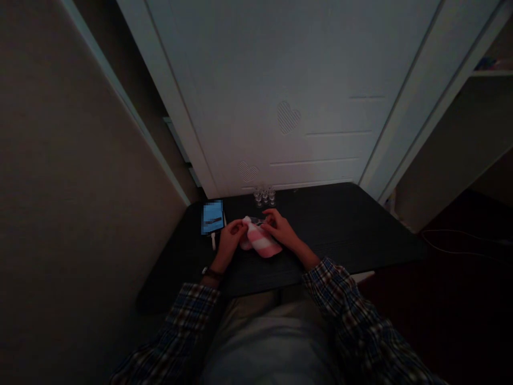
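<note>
Pink-and-white cloth (264, 245) between left hand (231, 233) and right hand (281, 230)

The striped cloth is at the middle of the dark table (344, 230), toward its near side, with its broad end spread toward the right and near. The left hand comes in from the left and pinches the cloth's bunched far end between thumb and fingers. The right hand is at the cloth's far right side, its thumb and forefinger set a narrow way apart beside a clear, glass-like piece (257, 220); the light is too dim to tell whether they grip it.

Beyond the hands, near the far edge, a cluster of small clear glasses (265, 196) stands upright. To the left of the left hand lies a device with a lit screen (212, 216), a white cable (214, 241) at its near side. A dark band (211, 274) circles the left wrist, and both arms wear plaid sleeves (334, 283). A white panel (320, 69) with heart patterns (288, 117) rises behind the table.
</note>
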Motion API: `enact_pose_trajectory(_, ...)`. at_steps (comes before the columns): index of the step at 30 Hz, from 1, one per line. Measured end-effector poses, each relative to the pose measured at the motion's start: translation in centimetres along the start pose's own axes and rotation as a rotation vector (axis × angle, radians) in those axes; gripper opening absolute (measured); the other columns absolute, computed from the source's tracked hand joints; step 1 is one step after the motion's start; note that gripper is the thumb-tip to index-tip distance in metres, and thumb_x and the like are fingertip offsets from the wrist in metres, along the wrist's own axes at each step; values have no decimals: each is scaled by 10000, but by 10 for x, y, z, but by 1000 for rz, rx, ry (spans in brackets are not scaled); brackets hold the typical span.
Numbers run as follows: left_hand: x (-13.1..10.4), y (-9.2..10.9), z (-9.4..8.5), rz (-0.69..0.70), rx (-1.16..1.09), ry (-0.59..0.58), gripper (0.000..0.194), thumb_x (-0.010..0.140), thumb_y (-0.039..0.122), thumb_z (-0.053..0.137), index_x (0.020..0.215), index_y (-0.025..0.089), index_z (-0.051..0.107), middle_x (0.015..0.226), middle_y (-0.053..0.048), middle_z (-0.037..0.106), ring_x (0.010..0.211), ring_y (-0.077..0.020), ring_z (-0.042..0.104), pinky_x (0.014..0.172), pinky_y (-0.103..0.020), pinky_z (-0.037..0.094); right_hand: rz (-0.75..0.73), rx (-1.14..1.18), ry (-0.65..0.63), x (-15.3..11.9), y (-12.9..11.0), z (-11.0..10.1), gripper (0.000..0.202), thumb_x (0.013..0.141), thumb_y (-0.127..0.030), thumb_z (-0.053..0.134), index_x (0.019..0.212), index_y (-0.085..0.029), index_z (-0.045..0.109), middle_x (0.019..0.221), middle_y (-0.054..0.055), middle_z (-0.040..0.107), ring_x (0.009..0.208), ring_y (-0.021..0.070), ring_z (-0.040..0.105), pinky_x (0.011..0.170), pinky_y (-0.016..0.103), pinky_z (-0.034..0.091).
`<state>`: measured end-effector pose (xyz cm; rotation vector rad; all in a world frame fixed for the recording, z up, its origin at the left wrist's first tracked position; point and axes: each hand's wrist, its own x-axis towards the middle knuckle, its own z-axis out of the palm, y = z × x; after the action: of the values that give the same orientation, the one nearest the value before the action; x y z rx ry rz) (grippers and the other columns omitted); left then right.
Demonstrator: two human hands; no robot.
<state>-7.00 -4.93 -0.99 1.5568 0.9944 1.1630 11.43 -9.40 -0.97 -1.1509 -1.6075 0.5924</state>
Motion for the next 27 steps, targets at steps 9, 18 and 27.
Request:
enact_pose_trajectory(9,1,-1,0,-33,-24,7,334,639,379,665,863,136,616,632,28,533,529,-90,477,475,-186,360,-40,-11,15,0,1,-1,263,829,-309,487,1061,-188,466,758,-24,518,678,110,517,636,221,397)
enact_pose_trajectory(18,2,0,0,-45,-34,-6,368,603,381,687,867,135,616,652,22,554,536,-98,497,486,-197,375,64,-189,18,0,2,-2,320,840,-462,438,739,-177,542,628,-34,523,573,95,482,551,208,331)
enact_pose_trajectory(27,4,-3,-2,-12,-48,-20,297,641,356,657,838,138,610,601,38,512,502,-80,434,467,-187,338,40,-35,-53,-2,2,0,311,821,-351,499,1085,-195,446,732,-33,539,641,107,523,583,208,388)
